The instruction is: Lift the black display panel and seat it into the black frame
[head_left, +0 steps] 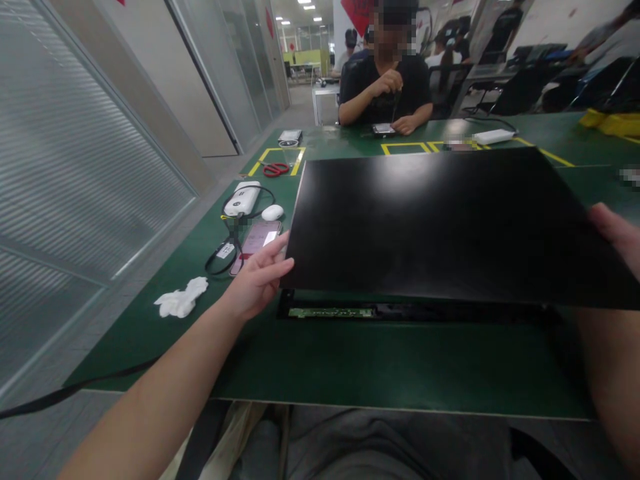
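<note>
A large flat black panel (440,227), glossy on top, is held up over the table between my two hands. My left hand (257,280) grips its left edge, thumb on the upper face near the front corner. At the right edge, my right hand (620,233) holds the panel with the thumb along the side; its other fingers are hidden underneath. Below the panel lies a black frame (425,312) with a strip of green circuit board (330,313) along its front. The rest of the frame is covered by the panel.
Left on the green table (400,373) are a phone (260,239), a white power bank (243,199) with black cable, a white oval case (273,213), red-handled scissors (276,170) and crumpled tissue (181,298). Across the table a person (385,87) handles a small device (383,129).
</note>
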Tool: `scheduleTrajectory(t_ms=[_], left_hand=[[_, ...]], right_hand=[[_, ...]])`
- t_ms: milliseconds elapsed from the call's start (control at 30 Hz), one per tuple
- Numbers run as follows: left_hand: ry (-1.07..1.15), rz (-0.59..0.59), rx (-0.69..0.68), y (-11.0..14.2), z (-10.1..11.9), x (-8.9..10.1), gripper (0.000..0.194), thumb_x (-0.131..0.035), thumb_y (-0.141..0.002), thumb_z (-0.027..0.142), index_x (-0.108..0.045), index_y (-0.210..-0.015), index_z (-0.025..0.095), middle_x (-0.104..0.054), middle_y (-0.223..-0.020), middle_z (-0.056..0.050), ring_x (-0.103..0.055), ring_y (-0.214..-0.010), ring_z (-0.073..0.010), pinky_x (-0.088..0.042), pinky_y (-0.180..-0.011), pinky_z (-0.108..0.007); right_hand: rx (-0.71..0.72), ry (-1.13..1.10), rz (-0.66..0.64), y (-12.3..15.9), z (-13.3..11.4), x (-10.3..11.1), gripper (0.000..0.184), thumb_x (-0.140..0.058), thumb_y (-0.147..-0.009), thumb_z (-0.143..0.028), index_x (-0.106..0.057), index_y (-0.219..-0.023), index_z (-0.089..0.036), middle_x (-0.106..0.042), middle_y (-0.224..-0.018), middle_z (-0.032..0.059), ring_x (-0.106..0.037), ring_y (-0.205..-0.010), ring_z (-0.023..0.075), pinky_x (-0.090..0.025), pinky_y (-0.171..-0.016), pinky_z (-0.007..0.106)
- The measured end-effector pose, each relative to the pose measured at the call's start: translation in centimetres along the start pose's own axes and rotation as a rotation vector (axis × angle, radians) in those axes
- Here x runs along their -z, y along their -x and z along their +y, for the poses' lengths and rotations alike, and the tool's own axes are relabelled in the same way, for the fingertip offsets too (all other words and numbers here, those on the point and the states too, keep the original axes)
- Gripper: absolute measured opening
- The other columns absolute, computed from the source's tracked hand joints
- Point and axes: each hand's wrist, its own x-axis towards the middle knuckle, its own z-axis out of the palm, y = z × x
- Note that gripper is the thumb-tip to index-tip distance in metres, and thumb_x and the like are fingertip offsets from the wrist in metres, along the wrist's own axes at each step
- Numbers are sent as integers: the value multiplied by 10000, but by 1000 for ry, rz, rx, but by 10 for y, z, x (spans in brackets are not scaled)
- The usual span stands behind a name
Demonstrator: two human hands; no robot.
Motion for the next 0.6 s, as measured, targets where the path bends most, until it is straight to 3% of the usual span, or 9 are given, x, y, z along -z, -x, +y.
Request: scheduleTrajectory(t_ms=[100,233,333,600], left_hand=[[-49,4,-101,-1,-5,2,725,-811,-778,234,-546,-1452,243,-733,-1248,-81,-658,-1209,-323,-579,-965,-405],[-151,48,-283,-4,-10,6,704,-800,-819,236,-521,-1466,258,-703,-1313,-75,-617,-1277,-311,-508,-1088,-456],[-236,89,-381,-6,-11,8,710,-802,-832,261,-499,-1475,242,-693,-1330,-84,-605,-1293,-304,-474,-1128,-466],[-348,22,-396,-5,-16,8,672,-777,-864,315,-468,-1455,232,-733,-1233,-106,-664,-1207,-306,-510,-1077,-479]], right_hand=[[-23,-89,-3,6,-13,-8,432,-644,-782,-582,-734,-1145,-365,-661,-1361,9,-582,-1269,388,-521,-961,672],[166,-86,-69,9,-21,-18,455,-735,-724,-493,-723,-1161,-366,-567,-1488,6,-502,-1373,361,-511,-1000,595],[200,-86,-121,10,-20,-23,439,-752,-727,-447,-710,-1161,-393,-554,-1501,-24,-433,-1437,315,-483,-1043,548],[203,-131,-47,11,-21,-28,361,-766,-686,-370,-741,-1046,-349,-610,-1439,-27,-472,-1410,301,-416,-1116,533]])
